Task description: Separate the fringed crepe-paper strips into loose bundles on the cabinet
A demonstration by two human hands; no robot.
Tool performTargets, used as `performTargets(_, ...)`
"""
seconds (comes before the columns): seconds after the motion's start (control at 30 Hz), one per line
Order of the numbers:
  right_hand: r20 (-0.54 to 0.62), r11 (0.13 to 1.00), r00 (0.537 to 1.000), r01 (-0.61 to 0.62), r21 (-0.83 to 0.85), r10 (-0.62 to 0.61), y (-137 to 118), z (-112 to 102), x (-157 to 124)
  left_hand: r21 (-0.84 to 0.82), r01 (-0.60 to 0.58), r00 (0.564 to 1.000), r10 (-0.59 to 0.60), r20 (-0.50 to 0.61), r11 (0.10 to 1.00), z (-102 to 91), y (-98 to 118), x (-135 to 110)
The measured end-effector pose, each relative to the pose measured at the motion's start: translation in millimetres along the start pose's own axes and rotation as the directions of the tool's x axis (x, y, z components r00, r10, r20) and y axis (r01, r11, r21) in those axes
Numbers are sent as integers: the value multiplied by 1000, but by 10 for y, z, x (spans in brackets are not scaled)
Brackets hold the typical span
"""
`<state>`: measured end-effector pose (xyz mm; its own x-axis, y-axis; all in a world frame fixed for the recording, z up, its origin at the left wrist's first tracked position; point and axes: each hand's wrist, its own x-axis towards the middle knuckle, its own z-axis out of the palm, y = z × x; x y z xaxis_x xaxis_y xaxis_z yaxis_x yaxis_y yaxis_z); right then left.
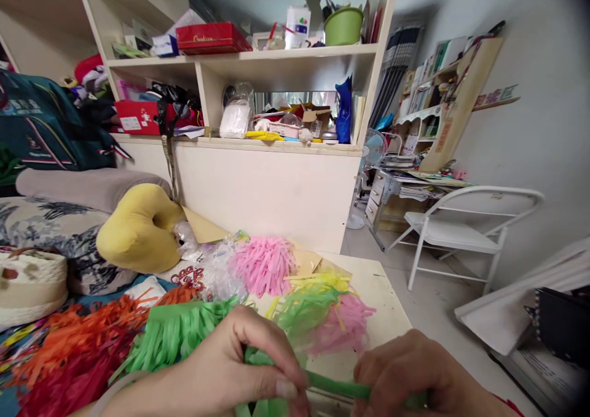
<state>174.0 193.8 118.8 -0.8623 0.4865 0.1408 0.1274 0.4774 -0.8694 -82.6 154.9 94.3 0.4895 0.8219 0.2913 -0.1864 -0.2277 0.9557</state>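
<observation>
**Inspector:** Identify the item in hand and give its position.

**Operator:** 1 green paper strip [338,387], narrow and tightly rolled or folded, lying horizontal at the bottom edge of the view. It spans the gap between both hands, just above the near part of the table [389,309].

**Inspector:** State of each hand?

**Operator:** The left hand [239,368] pinches the strip's left end between thumb and fingers. The right hand [415,374] is curled closed over the strip's right end. A green fringed sheet [175,334] lies just beside the left hand. Whether it joins the strip cannot be determined.

**Inspector:** Describe the surface.

**Operator:** The table is pale and worn. It carries cut-fringe paper in several colours:
- a pink fringe bundle [262,263] at the far side
- a mixed light-green, yellow and pink pile [329,312] at the centre
- orange fringe [83,337] at the left, with red fringe [59,386] below it

Clear plastic wrap [212,269] sits beside the pink bundle.

**Inspector:** And the room?

**Operator:** A yellow cushion [138,226] rests at the left, behind the table. A cream shelf unit [276,183] stands beyond it. The shelves are crowded, with a red box [212,36] and a green bowl [343,27] on the upper shelf. 1 white folding chair [456,226] stands on the floor at the right, near a cluttered desk [415,180].
</observation>
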Motion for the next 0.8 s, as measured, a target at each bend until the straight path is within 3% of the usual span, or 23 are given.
performTargets(0.07,63,994,992,-103,-36,105,-80,-75,20,166,11,1000,-15,20,986,-5,61,-1)
performTargets(0.17,62,967,965,-254,-8,254,-142,-86,119,458,-26,998,-4,63,889,34,174,-13)
performTargets(0.3,147,936,926,-353,0,349,-116,60,271,616,-89,993,19,119,782,73,228,-74)
performTargets(0.47,69,951,950,-298,-84,303,-104,161,317,657,-81,995,18,101,749,-35,128,-161)
performTargets(0.6,43,932,970,-215,-293,238,-109,160,369,744,70,998,-48,-51,665,-46,149,-112)
performTargets(0.67,62,907,979,-156,-392,195,-108,168,414,754,126,990,-130,-55,645,13,172,-36)
performTargets(0.8,115,891,980,-93,-445,160,-108,159,469,602,213,971,-236,-41,770,102,96,113)
